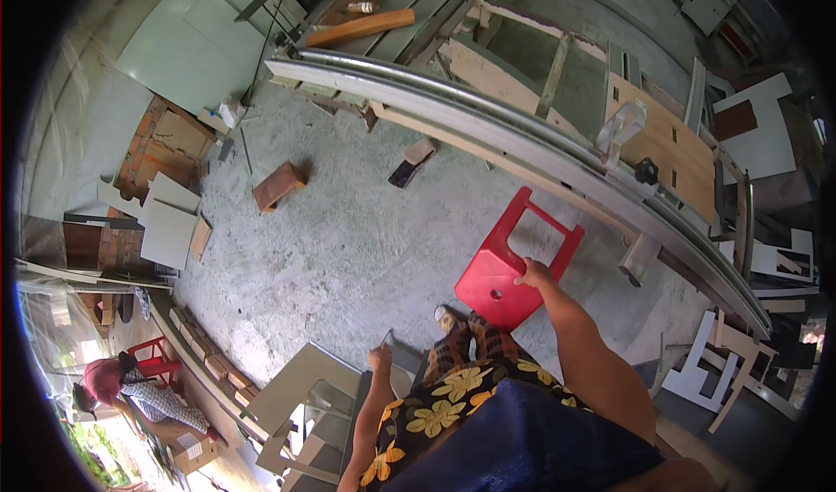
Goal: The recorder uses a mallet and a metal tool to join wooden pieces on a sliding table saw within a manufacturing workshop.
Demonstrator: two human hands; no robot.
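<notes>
A red plastic stool (pixel 493 279) hangs or leans tilted in front of my legs, its legs pointing away from me. My right hand (pixel 535 274) is closed on the edge of its seat. My left hand (pixel 380 355) is low on the left, closed, with a slim greyish stick-like thing (pixel 388 338) poking out of the fist. Too little of that thing shows to tell its kind. Beside the left hand are cut grey boards (pixel 300 387).
A long metal rail (pixel 453 100) of a machine bench crosses ahead and to the right. On the concrete floor lie a brown block (pixel 279 185) and a dark and tan piece (pixel 411 163). Cut boards (pixel 710 370) stand at right. At lower left a person (pixel 148 392) sits bent over.
</notes>
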